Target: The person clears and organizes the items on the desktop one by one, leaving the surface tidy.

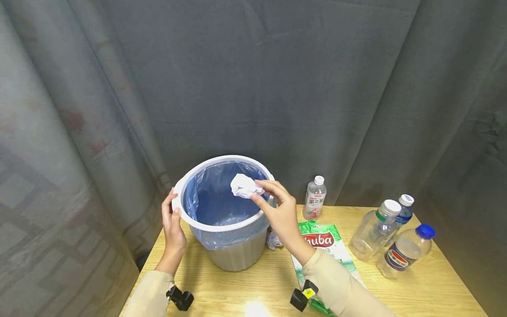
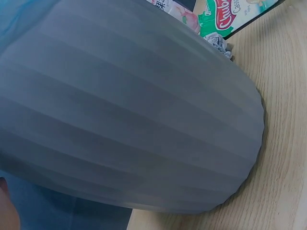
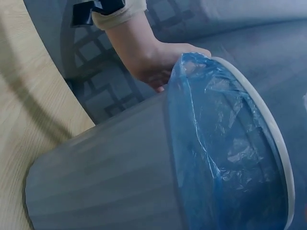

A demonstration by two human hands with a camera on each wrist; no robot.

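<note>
1. A grey ribbed bin (image 1: pixel 237 255) stands on the wooden bench (image 1: pixel 396 290), toward its left side. It has a white rim and a blue liner bag (image 1: pixel 214 207) folded over that rim.
2. The bottom of the liner that can be seen holds nothing; the near part of the inside is hidden by the rim.
3. The right hand (image 1: pixel 279 211) pinches a crumpled white paper ball (image 1: pixel 244 186) between thumb and fingertips, over the right side of the bin's opening.
4. The left hand (image 1: pixel 172 224) rests on the bin's left side, its fingers lying against the wall and rim; the thumb sits on the rim.
5. A small crumpled silvery scrap (image 1: pixel 273 240) lies on the bench, touching the bin's right base.
6. A green snack packet (image 1: pixel 322 242) lies flat just right of the bin, partly under the right sleeve.
7. A small capped bottle with a pink label (image 1: pixel 314 198) stands at the far edge.
8. Three clear capped bottles (image 1: pixel 390 240) cluster at the right, all looking nearly empty.
</note>
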